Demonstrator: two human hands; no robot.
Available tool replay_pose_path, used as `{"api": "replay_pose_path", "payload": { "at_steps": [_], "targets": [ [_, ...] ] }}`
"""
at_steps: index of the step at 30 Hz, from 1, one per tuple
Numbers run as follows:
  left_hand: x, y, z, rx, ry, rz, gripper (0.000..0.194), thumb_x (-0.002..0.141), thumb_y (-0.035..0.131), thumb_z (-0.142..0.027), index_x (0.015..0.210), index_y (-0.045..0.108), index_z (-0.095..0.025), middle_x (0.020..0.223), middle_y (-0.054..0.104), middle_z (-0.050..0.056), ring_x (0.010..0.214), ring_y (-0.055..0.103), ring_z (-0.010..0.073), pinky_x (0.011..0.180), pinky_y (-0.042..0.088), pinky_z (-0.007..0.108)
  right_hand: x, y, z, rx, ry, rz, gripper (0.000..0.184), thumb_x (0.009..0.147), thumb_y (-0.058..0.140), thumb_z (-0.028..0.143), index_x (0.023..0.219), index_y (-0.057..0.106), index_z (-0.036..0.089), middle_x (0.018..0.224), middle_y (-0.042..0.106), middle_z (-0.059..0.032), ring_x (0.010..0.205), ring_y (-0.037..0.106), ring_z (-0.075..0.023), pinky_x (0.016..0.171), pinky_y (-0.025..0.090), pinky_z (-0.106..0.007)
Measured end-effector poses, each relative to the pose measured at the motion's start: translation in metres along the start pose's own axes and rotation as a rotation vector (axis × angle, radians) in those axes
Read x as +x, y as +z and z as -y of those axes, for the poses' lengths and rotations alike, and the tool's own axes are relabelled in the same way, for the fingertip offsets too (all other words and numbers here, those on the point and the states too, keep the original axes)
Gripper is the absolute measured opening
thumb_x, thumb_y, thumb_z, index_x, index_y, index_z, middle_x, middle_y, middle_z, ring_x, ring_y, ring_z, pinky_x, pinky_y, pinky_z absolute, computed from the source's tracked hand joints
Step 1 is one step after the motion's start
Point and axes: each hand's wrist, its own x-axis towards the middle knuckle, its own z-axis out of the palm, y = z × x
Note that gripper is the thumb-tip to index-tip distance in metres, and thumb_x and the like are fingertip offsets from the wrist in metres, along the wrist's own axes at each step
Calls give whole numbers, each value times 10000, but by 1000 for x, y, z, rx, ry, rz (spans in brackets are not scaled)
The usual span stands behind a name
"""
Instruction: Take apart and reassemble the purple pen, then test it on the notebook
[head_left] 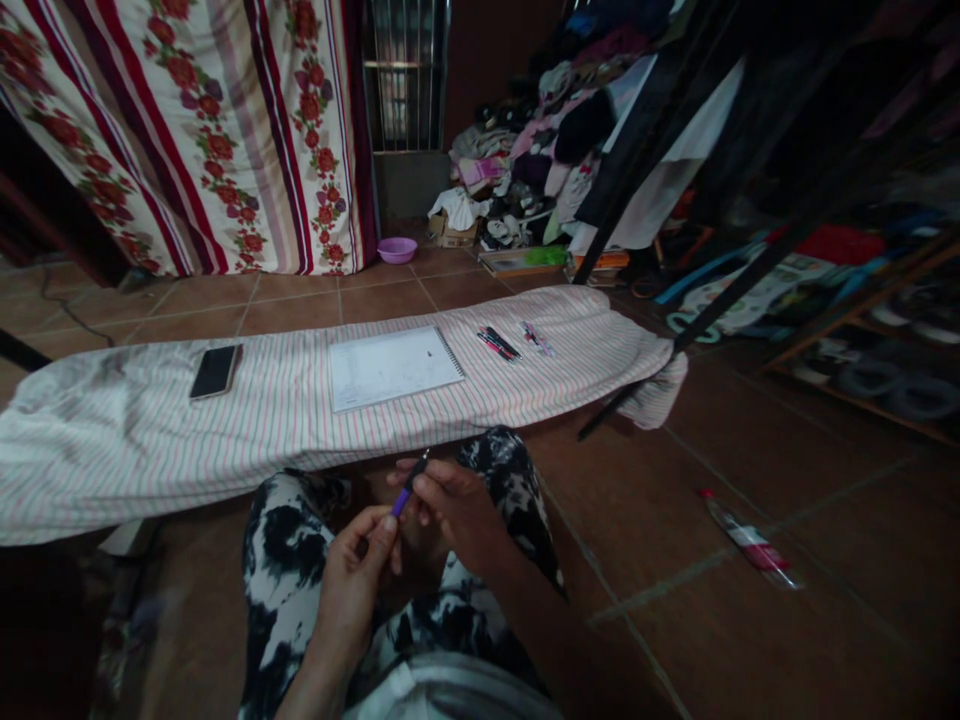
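Note:
Both of my hands hold one purple pen [409, 487] over my lap. My left hand [358, 575] pinches its lower end, fingers closed. My right hand [454, 508] grips the upper part, fingers curled round it. I sit on the floor in black-and-white patterned trousers [289, 545]. In front of me lies a long striped cloth-covered board [135, 430]. On it rest a white spiral notebook [394, 367], a phone [214, 371] to the left, and a few pens [499, 344] to the right.
A plastic bottle [750, 541] lies on the tiled floor at right. A flowered mattress [210, 130] leans on the back wall, with a purple bowl [397, 249] beside it. Piled clothes [540, 150] and a dark metal frame [645, 140] stand at the back right.

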Motion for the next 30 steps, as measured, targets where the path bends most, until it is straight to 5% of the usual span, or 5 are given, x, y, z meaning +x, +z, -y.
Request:
{"api": "replay_pose_path", "payload": {
  "at_steps": [10, 24, 30],
  "targets": [
    [0, 2, -8, -221, -92, 80, 430, 816, 502, -502, 826, 671, -107, 687, 643, 55, 493, 468, 91, 452, 324, 208, 4, -6, 0, 115, 18, -139, 213, 669, 716, 352, 766, 702, 163, 756, 696, -45, 503, 487, -56, 441, 342, -178],
    [0, -2, -6, -163, -130, 71, 313, 709, 672, -422, 653, 635, -117, 507, 536, -19, 407, 353, 39, 392, 204, 172, 5, -9, 1, 51, 4, -165, 219, 707, 685, 371, 772, 681, 162, 757, 675, -34, 538, 477, -67, 475, 336, -192],
    [0, -3, -4, -142, -91, 91, 324, 742, 637, -434, 734, 665, -110, 519, 563, -5, 401, 379, 52, 393, 224, 182, 6, -7, 3, 59, -1, -178, 228, 679, 707, 377, 755, 677, 164, 759, 676, -37, 533, 475, -70, 470, 345, -199]
  ]
}}
